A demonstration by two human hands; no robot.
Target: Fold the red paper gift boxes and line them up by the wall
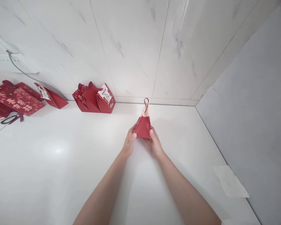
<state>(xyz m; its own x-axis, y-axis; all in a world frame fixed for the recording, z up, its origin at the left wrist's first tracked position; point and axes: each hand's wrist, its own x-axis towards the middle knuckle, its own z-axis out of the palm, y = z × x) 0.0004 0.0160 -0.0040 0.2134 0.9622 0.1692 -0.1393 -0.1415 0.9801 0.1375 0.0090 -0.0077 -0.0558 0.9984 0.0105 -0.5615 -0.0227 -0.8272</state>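
Between my two hands is a small red gift box [143, 127] with a pale cream top and a thin loop at its peak. It tapers upward like a tent, and one plain red end faces me. My left hand [130, 140] grips its left side near the base, thumb at the lower corner. On the opposite side my right hand [155, 142] holds the lower right edge, its thumb against the red face. Most of my other fingers are hidden behind or under the box. I cannot tell whether its base touches the white table [89, 175].
Against the tiled wall [131, 56], several red boxes [91, 100] stand in a row. Farther left are a single red box [53, 97], printed red bags [21, 100] and dark-handled scissors [10, 119]. A grey cable [21, 72] runs down the wall. A grey panel [255, 103] borders the right.
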